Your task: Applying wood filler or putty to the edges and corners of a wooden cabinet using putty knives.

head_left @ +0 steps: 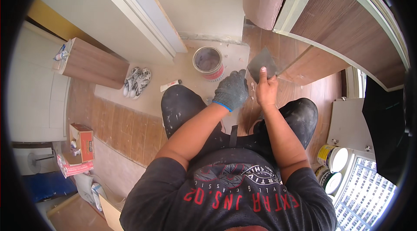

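My right hand (pixel 266 90), bare, grips a dark grey, flat, square plate (pixel 262 62) with the thumb on its upper face; its handle, if any, is hidden. Beside it, my left hand (pixel 233 91) wears a grey work glove with a blue cuff. Its fingers are curled, and what they hold, if anything, is hidden. Just beyond that glove an open round bucket (pixel 211 74) with a red and white label stands on a pale sheet (pixel 236 64); greyish material shows inside. Close to my left knee lies a small white tube (pixel 170 85).
Patterned shoes (pixel 137 82) sit left, near a wood-faced box (pixel 95 62). A wood-panelled cabinet (pixel 343 20) rises at the right. Tubs (pixel 332 158) stand by the window at lower right. An open carton (pixel 81 143) lies at the left. A wall edge (pixel 152 14) runs far left.
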